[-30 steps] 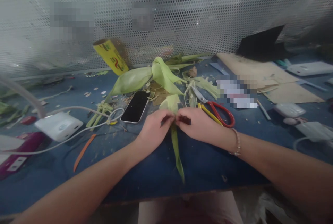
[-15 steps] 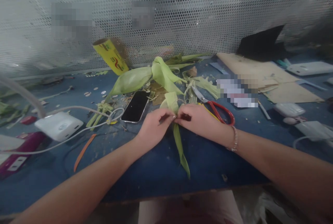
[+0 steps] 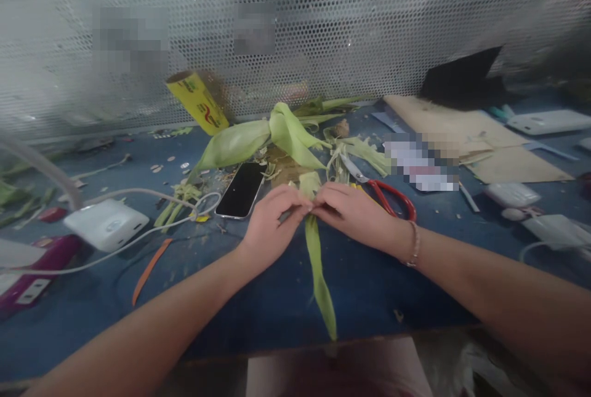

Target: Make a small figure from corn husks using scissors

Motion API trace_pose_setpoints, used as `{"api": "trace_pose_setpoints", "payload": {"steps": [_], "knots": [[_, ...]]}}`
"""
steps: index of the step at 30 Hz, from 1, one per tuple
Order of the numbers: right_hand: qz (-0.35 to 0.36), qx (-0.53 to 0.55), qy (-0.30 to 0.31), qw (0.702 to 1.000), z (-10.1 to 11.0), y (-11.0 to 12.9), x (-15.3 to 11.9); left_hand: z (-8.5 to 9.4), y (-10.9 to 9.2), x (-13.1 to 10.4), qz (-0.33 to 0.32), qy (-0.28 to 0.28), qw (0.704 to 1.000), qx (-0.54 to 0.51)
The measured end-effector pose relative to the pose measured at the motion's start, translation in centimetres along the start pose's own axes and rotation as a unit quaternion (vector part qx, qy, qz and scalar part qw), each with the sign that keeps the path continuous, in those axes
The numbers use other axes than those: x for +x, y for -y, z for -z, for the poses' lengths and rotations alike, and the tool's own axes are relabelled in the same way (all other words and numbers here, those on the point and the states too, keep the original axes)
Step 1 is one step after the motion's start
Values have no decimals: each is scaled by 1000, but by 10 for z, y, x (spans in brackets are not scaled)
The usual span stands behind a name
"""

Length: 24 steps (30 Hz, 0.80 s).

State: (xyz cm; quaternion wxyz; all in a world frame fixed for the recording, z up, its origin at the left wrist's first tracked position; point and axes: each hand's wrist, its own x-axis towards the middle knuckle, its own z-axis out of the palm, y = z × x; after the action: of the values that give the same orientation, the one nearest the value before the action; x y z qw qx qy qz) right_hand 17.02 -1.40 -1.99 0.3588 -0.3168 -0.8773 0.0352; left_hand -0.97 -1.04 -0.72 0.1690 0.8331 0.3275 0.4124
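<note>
pinching the husk at the centre of the frame, with left hand and right hand close together. gripping it in left hand between thumb and closed fingertips; gripping it in right hand the same way, tip to tip, or nearly so, with the left. cannot tell the shape of the pinched part, hidden by the fingers. showing a short pale end above the hands and a long green tail below, running down over the table to the lower middle of the frame. wearing a bracelet on the right wrist

just above left hand: phone with a dark screen. up and right from right hand, near it: scissors with red handles. further up, mid-frame: larger husk, bent over. upper left of that: yellow tube, tilted before the mesh. at left: white charger; below it, orange strip. at right: tan paper
</note>
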Motion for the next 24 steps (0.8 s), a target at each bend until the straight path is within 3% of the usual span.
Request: {"api": "trace_pose_setpoints", "payload": {"steps": [7,15,24], "knots": [[-58,44,32,997,1,5,-2,-4,0,-2,-36,2,999,-5],[-41,9,39,998,1,8,0,-5,3,-3,-62,-10,998,-6],[-82,35,63,994,3,6,1,-2,2,-3,-72,-15,997,14]]}}
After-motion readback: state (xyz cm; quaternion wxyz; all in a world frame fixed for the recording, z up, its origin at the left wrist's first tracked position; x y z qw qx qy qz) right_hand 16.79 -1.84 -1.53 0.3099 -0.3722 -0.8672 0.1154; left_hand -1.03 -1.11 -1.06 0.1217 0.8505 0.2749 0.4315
